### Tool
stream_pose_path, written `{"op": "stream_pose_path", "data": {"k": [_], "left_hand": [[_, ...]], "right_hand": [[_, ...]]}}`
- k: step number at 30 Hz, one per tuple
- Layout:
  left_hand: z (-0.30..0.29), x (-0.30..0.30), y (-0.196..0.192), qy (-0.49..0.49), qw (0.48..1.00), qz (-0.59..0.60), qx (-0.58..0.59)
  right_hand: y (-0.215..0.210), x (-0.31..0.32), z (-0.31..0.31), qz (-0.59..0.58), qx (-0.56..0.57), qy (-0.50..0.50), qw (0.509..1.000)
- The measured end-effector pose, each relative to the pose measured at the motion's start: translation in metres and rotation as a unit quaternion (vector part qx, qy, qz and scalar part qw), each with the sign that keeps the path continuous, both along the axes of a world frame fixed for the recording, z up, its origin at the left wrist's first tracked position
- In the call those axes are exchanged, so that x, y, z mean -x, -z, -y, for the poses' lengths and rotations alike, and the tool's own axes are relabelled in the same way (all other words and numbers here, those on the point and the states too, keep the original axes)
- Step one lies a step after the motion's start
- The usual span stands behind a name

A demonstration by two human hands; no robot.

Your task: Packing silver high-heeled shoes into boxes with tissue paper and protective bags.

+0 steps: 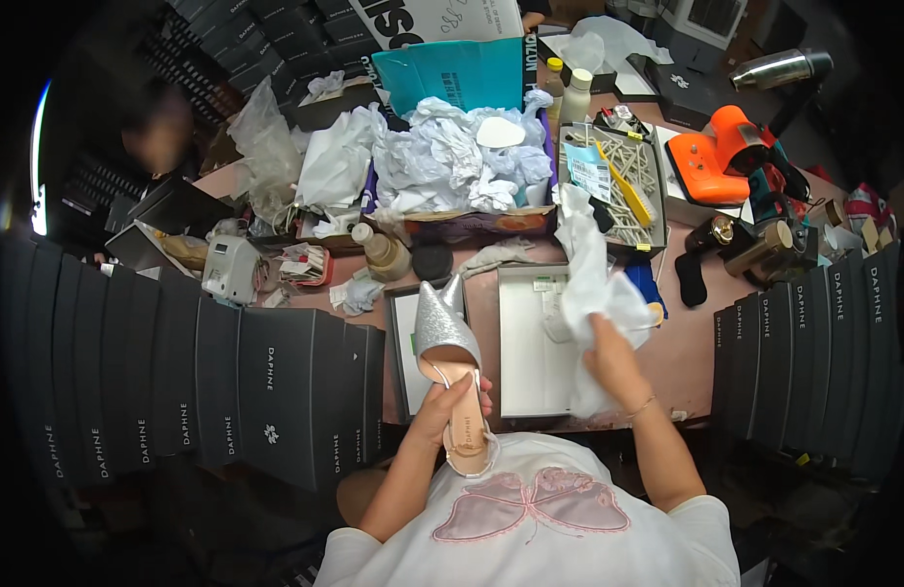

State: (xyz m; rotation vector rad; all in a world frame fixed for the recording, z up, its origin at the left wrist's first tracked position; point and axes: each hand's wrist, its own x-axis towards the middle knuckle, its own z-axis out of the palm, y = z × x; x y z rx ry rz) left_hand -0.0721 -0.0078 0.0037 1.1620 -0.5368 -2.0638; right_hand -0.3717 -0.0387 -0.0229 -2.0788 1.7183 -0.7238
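Observation:
My left hand (438, 409) is closed round the middle of a silver glitter pointed-toe shoe (445, 329), held toe away from me with its beige insole facing up. A second pointed tip shows beside the first, so a pair seems to be held together. Out to the right, my right hand (613, 362) grips a crumpled sheet of white tissue paper (609, 298), which hangs over the right side of an open white shoebox (526, 367). Behind the shoe lies another shallow dark-edged box part (405, 377), partly hidden.
Stacked dark shoeboxes stand at the left (286, 391) and right (809, 342). Behind the work area are a carton of crumpled paper (452, 157), a tray of white sticks (633, 161), an orange device (711, 161) and bottles (382, 252). A person (163, 127) is at the far left.

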Motion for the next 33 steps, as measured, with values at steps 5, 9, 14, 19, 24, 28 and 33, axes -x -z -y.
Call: {"op": "stream_pose_path", "data": {"k": [5, 9, 14, 19, 24, 28, 33], "left_hand": [[0.023, 0.04, 0.013, 0.108, 0.992, -0.048, -0.042], [0.045, 0.033, 0.028, 0.062, 0.992, -0.092, -0.062], [0.067, 0.03, 0.041, 0.017, 0.977, -0.204, -0.065], [0.088, 0.049, 0.028, -0.035, 0.971, -0.232, -0.052], [0.086, 0.043, 0.038, -0.099, 0.952, -0.272, -0.102], [0.084, 0.046, 0.042, -0.13, 0.961, -0.22, -0.104], [0.075, 0.072, 0.016, -0.146, 0.976, -0.151, -0.056]], "right_hand": [[0.165, -0.087, -0.032, -0.002, -0.4, -0.216, 0.891], [0.027, -0.058, 0.051, -0.134, -0.375, -0.374, 0.837], [-0.081, -0.065, 0.266, -0.087, 0.129, -0.158, 0.975], [-0.031, -0.085, 0.4, -0.33, 0.207, -0.127, 0.912], [-0.035, -0.07, 0.366, -0.331, 0.179, -0.184, 0.908], [-0.12, -0.056, 0.255, 0.085, 0.062, -0.114, 0.988], [-0.053, -0.048, 0.076, 0.412, -0.189, -0.042, 0.89]]}}
